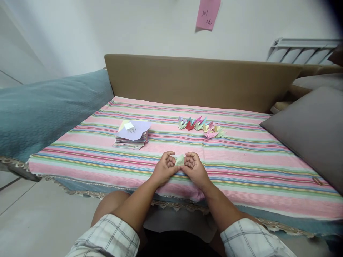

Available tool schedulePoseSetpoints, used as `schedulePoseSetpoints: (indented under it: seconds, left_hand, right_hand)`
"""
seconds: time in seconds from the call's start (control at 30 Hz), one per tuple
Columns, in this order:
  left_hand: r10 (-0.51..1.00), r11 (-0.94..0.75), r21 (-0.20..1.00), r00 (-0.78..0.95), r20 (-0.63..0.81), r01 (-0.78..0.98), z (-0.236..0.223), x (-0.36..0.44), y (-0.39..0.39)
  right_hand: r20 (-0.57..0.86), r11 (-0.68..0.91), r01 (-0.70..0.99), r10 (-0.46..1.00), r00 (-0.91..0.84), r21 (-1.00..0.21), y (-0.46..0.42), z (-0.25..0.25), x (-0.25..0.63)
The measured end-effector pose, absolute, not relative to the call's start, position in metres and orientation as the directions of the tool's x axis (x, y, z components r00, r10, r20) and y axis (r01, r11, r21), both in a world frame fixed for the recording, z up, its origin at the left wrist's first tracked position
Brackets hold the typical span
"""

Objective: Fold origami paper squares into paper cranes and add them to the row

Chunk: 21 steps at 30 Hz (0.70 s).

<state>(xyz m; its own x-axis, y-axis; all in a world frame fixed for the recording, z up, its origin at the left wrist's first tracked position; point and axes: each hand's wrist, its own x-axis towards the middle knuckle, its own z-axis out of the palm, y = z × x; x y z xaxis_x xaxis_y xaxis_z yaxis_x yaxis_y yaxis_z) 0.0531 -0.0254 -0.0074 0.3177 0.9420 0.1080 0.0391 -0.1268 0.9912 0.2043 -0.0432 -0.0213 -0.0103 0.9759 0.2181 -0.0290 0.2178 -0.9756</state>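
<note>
A small piece of folded pale green paper [179,160] is held between my two hands, just above the near part of the striped cloth. My left hand [166,167] pinches its left side, thumb at the bottom edge and fingers curled. On the right side, my right hand [194,167] grips it the same way, with the thumbs nearly meeting below. Beyond my hands, to the right, lies a cluster of folded paper cranes [198,125] in red, pink, green, yellow and blue. Left of my hands sits a stack of paper sheets [131,141], topped by a lilac sheet [140,129].
A white plug adapter [130,127] rests on the stack. The striped cloth [93,157] covers a sofa seat with a brown backrest [187,80]. A grey cushion [311,125] leans at the right, a blue-covered armrest [59,103] stands left. A pink note [208,14] hangs on the wall.
</note>
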Motion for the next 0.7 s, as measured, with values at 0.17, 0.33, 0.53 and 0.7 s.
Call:
schedulePoseSetpoints:
  seconds: [0.17,0.33,0.53,0.7]
  left_hand:
    - [0.918,-0.028,0.998,0.398,0.004,0.055,-0.002,0.052,-0.028]
    - [0.942,-0.050,0.992,0.334,0.008,0.115,0.000,0.051,-0.030]
    - [0.953,-0.154,0.957,0.294,0.077,0.246,0.000,0.051,-0.032]
    - [0.954,-0.126,0.976,0.292,0.070,0.178,0.001,0.052,-0.036]
  right_hand:
    - [0.148,0.141,-0.195,0.989,-0.024,-0.971,-0.043,-0.017,0.207]
    - [0.079,0.050,-0.276,0.993,-0.092,-0.960,-0.043,-0.014,0.204]
    - [0.052,0.027,-0.334,0.996,-0.067,-0.942,-0.041,-0.012,0.199]
    - [0.069,0.081,-0.356,0.997,0.045,-0.931,-0.042,-0.010,0.193]
